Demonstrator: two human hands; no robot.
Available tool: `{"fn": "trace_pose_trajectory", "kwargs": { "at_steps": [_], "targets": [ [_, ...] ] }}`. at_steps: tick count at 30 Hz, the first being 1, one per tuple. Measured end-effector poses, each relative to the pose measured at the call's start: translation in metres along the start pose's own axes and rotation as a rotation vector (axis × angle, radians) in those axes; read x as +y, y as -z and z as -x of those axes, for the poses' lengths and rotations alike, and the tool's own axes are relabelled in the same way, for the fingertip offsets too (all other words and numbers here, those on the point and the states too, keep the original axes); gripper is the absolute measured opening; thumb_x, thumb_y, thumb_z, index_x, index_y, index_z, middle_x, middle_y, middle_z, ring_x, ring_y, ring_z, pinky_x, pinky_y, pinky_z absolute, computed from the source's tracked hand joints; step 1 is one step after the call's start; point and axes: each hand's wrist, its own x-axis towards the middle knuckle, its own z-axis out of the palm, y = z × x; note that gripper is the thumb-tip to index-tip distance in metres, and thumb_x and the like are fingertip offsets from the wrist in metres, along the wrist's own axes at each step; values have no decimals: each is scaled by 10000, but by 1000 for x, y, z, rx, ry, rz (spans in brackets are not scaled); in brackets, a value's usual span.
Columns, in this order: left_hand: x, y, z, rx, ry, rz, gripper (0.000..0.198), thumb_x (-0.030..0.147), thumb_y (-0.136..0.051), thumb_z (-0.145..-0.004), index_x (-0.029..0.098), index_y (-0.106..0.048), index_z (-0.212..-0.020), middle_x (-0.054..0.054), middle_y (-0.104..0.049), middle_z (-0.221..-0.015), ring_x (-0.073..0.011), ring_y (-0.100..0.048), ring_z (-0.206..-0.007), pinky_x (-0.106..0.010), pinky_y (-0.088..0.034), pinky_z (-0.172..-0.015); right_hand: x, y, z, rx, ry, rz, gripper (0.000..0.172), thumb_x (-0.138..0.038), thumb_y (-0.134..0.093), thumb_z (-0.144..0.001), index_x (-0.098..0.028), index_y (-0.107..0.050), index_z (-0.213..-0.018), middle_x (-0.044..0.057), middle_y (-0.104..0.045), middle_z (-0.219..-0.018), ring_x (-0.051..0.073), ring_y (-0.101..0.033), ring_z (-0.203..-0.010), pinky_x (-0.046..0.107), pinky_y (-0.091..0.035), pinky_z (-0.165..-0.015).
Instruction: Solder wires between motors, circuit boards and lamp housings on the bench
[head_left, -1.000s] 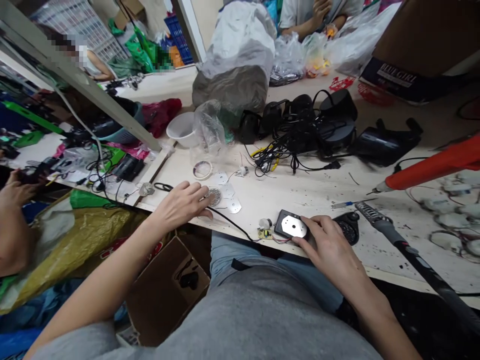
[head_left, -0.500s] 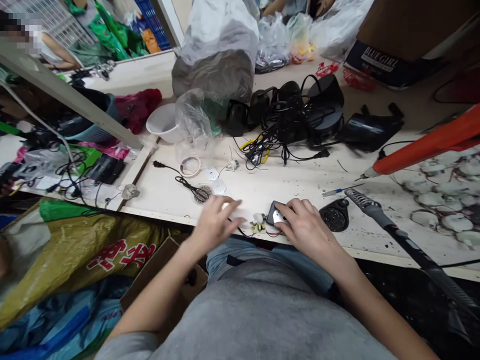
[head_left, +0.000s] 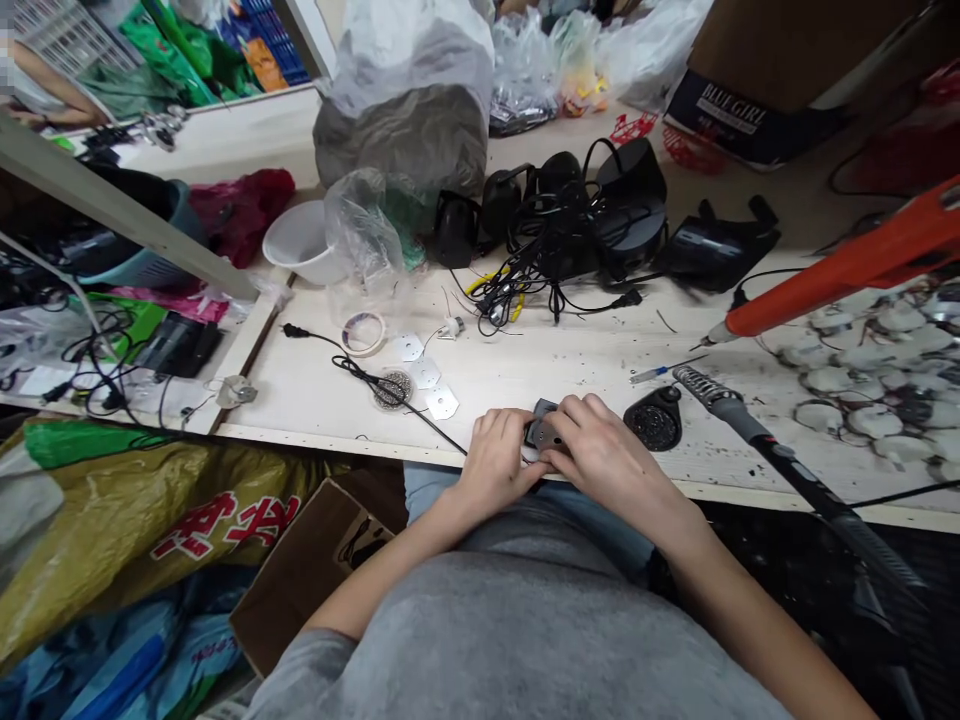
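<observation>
At the front edge of the bench, my right hand [head_left: 604,455] grips a small dark housing with a grey metal plate [head_left: 547,434], fingers on top and thumb at the near side. My left hand [head_left: 499,455] is curled against the housing's left side. What its fingers hold is hidden, and no circuit board shows around it. A black power cord [head_left: 431,425] runs from its plug [head_left: 295,331] across a round mesh piece [head_left: 392,390] towards my left hand. Several flat metal plates [head_left: 441,402] lie to the left.
A soldering iron holder [head_left: 709,390] and an orange-red tool [head_left: 817,285] stand at the right, near many white ring-shaped parts [head_left: 881,370]. A round black part [head_left: 654,420] sits beside my right hand. Behind are black lamp-like housings with tangled cords [head_left: 559,250], a tape roll [head_left: 364,333] and a white bowl [head_left: 296,245].
My left hand has moved right, from open in the air to closed against the housing. The small circuit board is now out of sight, and the cord is pulled straighter. The view has shifted slightly.
</observation>
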Motion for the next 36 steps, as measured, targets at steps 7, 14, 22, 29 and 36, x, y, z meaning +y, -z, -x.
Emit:
{"fn": "trace_pose_trajectory", "kwargs": {
  "at_steps": [7,14,22,29,36],
  "targets": [
    [4,17,5,49,-79,40,535,387,-763,-859,209,-520,-1302,-104,-654,-1179,-281,-577,-1110,-432,-465,-952,-2,15,13,176,37,-279,242,-143,-477,-987,-211,-708,-1013,58,-697,-849,218,-558,-808,377,-507,-746],
    [6,18,-2,8,-192,8,150,238,-599,-957,219,-648,-1098,-51,-718,-962,-230,-623,-983,-414,-448,-937,31,2,22,335,-24,-438,257,-109,-543,-872,-244,-713,-734,81,-634,-1202,260,-614,-1140,428,-538,-912],
    [8,5,3,97,-266,-112,175,328,-593,-975,193,-668,-1056,-81,-669,-981,-230,-584,-918,-396,-464,-863,56,-23,23,326,-108,-523,366,-88,-450,-897,-254,-775,-887,49,-638,-944,198,-636,-924,362,-531,-835],
    [2,-3,0,156,-274,-146,149,304,-585,-989,181,-671,-992,-90,-655,-998,-216,-601,-918,-370,-481,-820,38,-6,30,242,-82,-484,334,-264,-552,-958,-222,-691,-1258,82,-678,-1111,239,-643,-1041,381,-543,-898],
    [3,-6,-9,243,-305,-123,165,319,-608,-978,169,-671,-954,-92,-681,-978,-209,-633,-914,-361,-510,-815,38,-24,24,300,-365,-580,286,-290,-620,-902,-206,-701,-1164,49,-729,-921,180,-657,-724,314,-562,-697]
  ]
}}
